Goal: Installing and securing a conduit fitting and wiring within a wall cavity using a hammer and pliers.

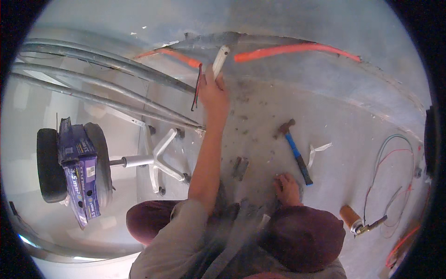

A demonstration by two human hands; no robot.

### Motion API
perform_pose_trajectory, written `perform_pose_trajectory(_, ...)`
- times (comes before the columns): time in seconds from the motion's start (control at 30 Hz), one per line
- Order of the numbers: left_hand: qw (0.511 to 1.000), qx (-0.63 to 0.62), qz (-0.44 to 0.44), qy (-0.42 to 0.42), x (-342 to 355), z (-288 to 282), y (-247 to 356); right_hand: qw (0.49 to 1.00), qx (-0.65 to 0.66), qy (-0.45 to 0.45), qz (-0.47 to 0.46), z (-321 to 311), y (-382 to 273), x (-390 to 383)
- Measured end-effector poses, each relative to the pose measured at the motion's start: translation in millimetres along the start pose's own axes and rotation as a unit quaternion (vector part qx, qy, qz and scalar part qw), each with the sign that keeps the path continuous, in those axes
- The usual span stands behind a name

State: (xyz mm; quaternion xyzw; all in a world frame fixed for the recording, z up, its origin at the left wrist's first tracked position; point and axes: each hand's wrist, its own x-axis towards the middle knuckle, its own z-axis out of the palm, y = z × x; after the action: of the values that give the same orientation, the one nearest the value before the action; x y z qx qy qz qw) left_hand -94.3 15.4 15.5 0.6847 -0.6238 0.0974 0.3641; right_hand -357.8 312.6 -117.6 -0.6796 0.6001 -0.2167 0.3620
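Note:
Stretched forward, my left hand (214, 93) is closed around a pale off-white stick (221, 58) with a dark hole near its upper end. The stick points into the gap between two orange conduit ends at the base of the wall. Just left of it, a black and a red wire (197, 88) hang from the left orange conduit (179, 56). Right of the stick lies the other orange conduit (288, 49). By my right knee, my right hand (288, 189) is low near the floor, fingers slightly apart and nothing visible in them. A blue-handled hammer (296, 153) lies beyond it.
Several grey pipes (111, 88) slant in from the left. A swivel chair with a white base (155, 160) lies tipped over, a purple box (81, 169) against its seat. At right are an orange gas canister with a torch head (349, 218), loose wires (375, 172) and a white scrap (320, 149).

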Motion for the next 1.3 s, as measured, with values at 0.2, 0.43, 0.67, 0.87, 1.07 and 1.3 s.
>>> perform_pose_trajectory(0.2, 0.999, -0.040, 0.006, 0.035, 3, -1, -6, 0.999, -0.018, 0.008, -0.029, 8, 5, 4)
perform_pose_trajectory(0.43, 0.999, -0.035, -0.014, 0.020, 32, 13, -3, 0.998, -0.049, 0.020, -0.036, 15, 11, 5)
perform_pose_trajectory(0.67, 0.998, 0.010, 0.006, 0.055, -11, 12, -14, 0.999, -0.042, 0.021, -0.026, 10, 12, 4)
perform_pose_trajectory(0.87, 0.997, -0.067, -0.020, 0.017, 19, 6, 10, 0.999, -0.024, 0.013, -0.030, 7, 4, 4)
perform_pose_trajectory(1.07, 0.996, -0.051, -0.048, 0.055, 20, 15, 1, 0.998, -0.039, 0.023, -0.043, 17, 13, 5)
perform_pose_trajectory(1.3, 0.998, -0.054, -0.023, 0.036, 23, 13, 6, 0.998, -0.027, 0.036, -0.040, 18, 7, 3)
